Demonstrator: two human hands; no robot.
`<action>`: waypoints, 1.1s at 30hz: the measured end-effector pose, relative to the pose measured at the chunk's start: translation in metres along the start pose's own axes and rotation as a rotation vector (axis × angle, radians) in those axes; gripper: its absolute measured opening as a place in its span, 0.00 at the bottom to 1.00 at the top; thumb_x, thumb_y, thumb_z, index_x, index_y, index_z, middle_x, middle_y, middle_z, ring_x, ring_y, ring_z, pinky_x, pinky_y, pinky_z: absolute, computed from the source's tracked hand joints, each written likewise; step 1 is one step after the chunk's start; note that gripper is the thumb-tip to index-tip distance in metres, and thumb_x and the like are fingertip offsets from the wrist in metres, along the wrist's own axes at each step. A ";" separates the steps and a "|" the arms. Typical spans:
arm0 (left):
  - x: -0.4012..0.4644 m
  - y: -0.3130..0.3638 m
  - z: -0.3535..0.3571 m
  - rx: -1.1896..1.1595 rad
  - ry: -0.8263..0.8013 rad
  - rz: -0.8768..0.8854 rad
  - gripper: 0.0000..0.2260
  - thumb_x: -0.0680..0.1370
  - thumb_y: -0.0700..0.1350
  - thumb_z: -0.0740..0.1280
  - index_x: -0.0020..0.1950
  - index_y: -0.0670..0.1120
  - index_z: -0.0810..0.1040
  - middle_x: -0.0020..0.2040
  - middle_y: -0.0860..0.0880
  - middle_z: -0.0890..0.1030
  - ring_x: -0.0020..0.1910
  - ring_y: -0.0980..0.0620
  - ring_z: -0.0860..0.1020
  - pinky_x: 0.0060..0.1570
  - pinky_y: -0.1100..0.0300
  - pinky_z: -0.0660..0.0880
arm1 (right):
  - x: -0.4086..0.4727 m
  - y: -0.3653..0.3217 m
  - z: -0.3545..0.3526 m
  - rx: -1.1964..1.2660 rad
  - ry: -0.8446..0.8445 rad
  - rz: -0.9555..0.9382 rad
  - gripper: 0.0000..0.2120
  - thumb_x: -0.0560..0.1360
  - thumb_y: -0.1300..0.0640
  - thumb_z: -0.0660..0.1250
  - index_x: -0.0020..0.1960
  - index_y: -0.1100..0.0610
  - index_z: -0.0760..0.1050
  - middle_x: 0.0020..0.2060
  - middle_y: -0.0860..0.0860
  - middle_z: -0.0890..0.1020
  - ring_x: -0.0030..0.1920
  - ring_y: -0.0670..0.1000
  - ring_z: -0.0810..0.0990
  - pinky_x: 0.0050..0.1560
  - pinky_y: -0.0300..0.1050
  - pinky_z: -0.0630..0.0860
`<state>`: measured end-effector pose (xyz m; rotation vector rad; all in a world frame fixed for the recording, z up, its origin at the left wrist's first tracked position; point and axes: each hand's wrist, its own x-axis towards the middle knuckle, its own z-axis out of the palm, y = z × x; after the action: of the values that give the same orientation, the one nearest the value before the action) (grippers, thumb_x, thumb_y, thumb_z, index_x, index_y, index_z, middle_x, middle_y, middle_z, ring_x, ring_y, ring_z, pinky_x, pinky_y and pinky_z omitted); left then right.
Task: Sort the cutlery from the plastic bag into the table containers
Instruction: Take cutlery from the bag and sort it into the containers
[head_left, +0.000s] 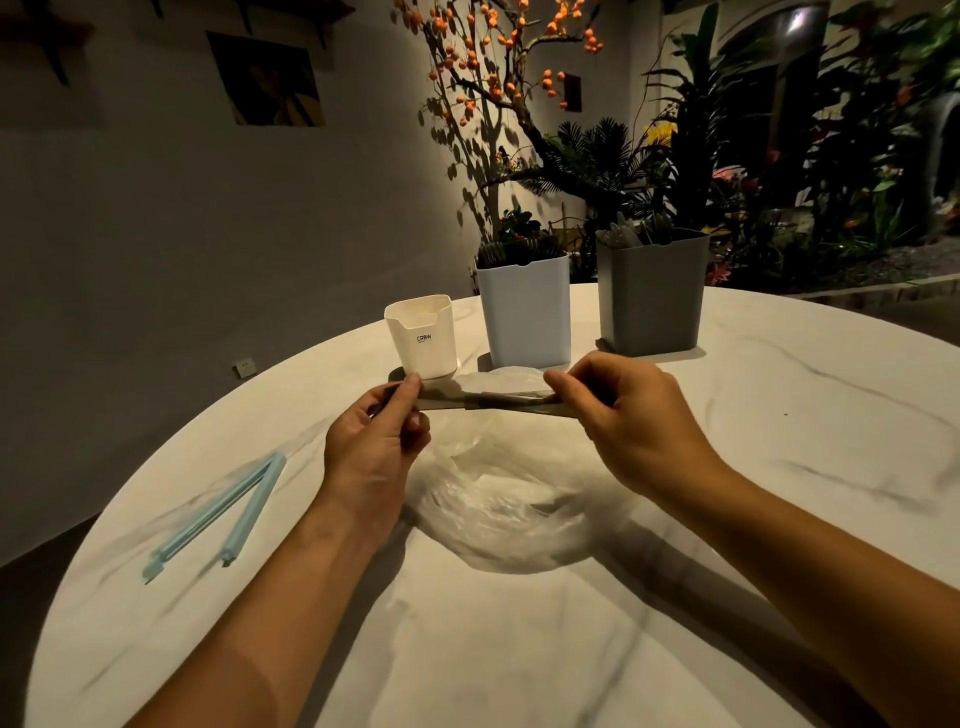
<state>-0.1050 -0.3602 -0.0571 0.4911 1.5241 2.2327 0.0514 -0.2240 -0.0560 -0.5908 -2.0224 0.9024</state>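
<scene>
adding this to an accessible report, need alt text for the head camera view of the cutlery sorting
Two hands, left and right, hold a bundle of grey cutlery level above a crumpled clear plastic bag on a white marble-patterned table. Behind stand a cream cup, a pale blue container and a grey container; a blue bag clip lies left.

Bare tabletop (779, 415) right — three containers (524, 312) block the far side, seemingly.

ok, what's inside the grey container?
Cutlery tips stick up above the rim of the grey container, apparently forks and other pieces. Its opaque wall hides everything lower, so the count can't be told.
</scene>
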 end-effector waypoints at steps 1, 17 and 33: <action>0.000 0.001 0.000 -0.028 0.001 -0.015 0.11 0.76 0.46 0.71 0.55 0.42 0.82 0.30 0.49 0.75 0.32 0.54 0.72 0.39 0.60 0.76 | 0.000 -0.001 0.002 -0.022 -0.005 -0.011 0.12 0.75 0.45 0.64 0.50 0.52 0.79 0.40 0.47 0.81 0.41 0.47 0.79 0.45 0.35 0.76; -0.015 0.001 0.011 0.053 -0.084 0.118 0.13 0.77 0.52 0.67 0.51 0.44 0.85 0.34 0.48 0.76 0.39 0.52 0.74 0.46 0.60 0.78 | -0.022 -0.013 0.017 -0.322 -0.403 -0.162 0.15 0.78 0.39 0.57 0.57 0.47 0.74 0.44 0.44 0.79 0.41 0.47 0.78 0.48 0.42 0.80; -0.040 -0.013 0.031 0.563 -0.247 0.485 0.07 0.80 0.50 0.59 0.52 0.55 0.76 0.46 0.60 0.81 0.47 0.66 0.80 0.47 0.74 0.76 | -0.020 -0.015 0.018 -0.101 -0.201 -0.196 0.22 0.78 0.41 0.55 0.70 0.45 0.64 0.63 0.43 0.73 0.54 0.44 0.77 0.57 0.41 0.79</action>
<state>-0.0540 -0.3509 -0.0611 1.3743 2.0493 1.9124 0.0459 -0.2539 -0.0616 -0.3594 -2.2724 0.7708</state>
